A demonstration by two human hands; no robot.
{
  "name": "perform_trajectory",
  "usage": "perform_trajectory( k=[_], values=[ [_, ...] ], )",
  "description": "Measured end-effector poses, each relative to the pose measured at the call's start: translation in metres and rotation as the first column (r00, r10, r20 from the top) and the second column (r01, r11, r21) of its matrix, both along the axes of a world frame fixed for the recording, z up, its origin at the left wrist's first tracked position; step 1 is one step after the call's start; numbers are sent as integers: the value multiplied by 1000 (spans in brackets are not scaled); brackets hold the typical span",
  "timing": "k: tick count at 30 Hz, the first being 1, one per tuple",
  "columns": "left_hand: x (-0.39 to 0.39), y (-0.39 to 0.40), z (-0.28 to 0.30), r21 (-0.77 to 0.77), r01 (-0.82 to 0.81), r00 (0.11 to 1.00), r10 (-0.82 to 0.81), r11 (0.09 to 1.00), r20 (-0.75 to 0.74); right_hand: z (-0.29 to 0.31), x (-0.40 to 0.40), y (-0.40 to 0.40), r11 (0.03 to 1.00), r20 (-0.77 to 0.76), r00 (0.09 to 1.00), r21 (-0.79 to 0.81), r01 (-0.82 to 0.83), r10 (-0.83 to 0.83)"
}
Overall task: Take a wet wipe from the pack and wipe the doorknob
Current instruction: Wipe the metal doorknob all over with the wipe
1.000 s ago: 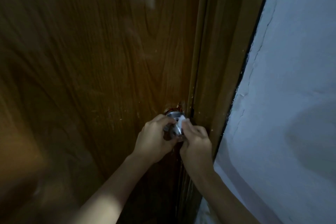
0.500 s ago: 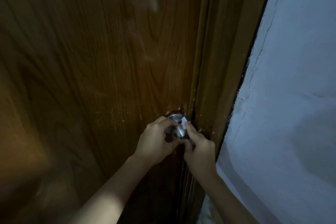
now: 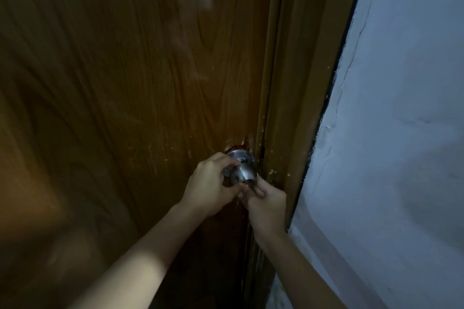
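The round silver doorknob (image 3: 244, 172) sticks out of the brown wooden door (image 3: 130, 88) near its right edge. My left hand (image 3: 211, 185) grips the knob's left side and neck, thumb and fingers around it. My right hand (image 3: 266, 199) is just under and to the right of the knob, fingers curled and pinched together at the knob's lower rim. The wet wipe is almost wholly hidden inside those fingers; only a faint pale bit (image 3: 247, 186) shows below the knob. The wipe pack is not in view.
The wooden door frame (image 3: 288, 108) runs up right beside the knob. A pale blue-white wall (image 3: 401, 133) with cracked paint fills the right side. The scene is dim.
My right hand has slid with the wipe from the top of the knob down its right side to below it. The knob's face now shows bare. My left hand has kept its grip.
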State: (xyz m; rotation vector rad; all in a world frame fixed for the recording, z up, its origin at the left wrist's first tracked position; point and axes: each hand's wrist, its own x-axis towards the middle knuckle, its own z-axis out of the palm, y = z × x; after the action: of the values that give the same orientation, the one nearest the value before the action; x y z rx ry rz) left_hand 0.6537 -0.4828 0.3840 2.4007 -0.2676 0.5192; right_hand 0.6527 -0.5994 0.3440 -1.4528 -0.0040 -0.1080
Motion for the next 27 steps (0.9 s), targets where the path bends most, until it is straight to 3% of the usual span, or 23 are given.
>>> perform_trajectory(
  k=[3, 5, 7, 9, 11, 12, 14, 16, 17, 21, 23, 27],
  values=[
    [0, 0, 1, 4, -5, 1000, 5, 1000, 6, -2, -2, 1, 920, 337, 928, -288, 265, -162],
    [-1, 0, 1, 8, -6, 1000, 6, 1000, 6, -5, 1, 1, 829, 553, 826, -408, 383, -110],
    [-1, 0, 0, 18, -7, 1000, 6, 1000, 8, -8, 4, -2, 770, 637, 770, -482, 419, -20],
    [0, -1, -1, 28, -12, 1000, 11, 1000, 13, -5, 5, -5, 768, 559, 829, -522, 370, -19],
    [0, 0, -3, 32, -10, 1000, 9, 999, 25, -4, 2, -5, 821, 356, 931, -507, 264, -80],
    [0, 0, -3, 31, -4, 1000, 3, 1000, 31, -4, 1, -4, 888, 252, 963, -418, 193, -91],
    [-1, 1, -4, 24, 4, 999, -6, 1000, 42, -1, 0, -3, 998, 24, 999, -44, 47, -46],
    [-4, 2, -3, 20, 4, 999, -5, 1000, 52, 7, -7, -4, 962, -173, 981, 269, -35, 84],
    [-8, 3, -4, 19, -5, 998, 3, 1000, 59, 7, -10, -5, 951, -216, 967, 301, -62, 132],
    [-25, 10, -22, -117, -56, 993, 67, 992, 99, -1, -21, -10, 997, -205, 976, 20, -74, 77],
    [-32, 14, -33, -204, -66, 981, 102, 977, 167, -4, -27, -11, 995, -154, 983, 26, -95, 98],
    [-47, 10, -44, -175, 66, 962, -16, 982, 272, 0, -33, -9, 981, -71, 979, 41, -188, 190]
  ],
)
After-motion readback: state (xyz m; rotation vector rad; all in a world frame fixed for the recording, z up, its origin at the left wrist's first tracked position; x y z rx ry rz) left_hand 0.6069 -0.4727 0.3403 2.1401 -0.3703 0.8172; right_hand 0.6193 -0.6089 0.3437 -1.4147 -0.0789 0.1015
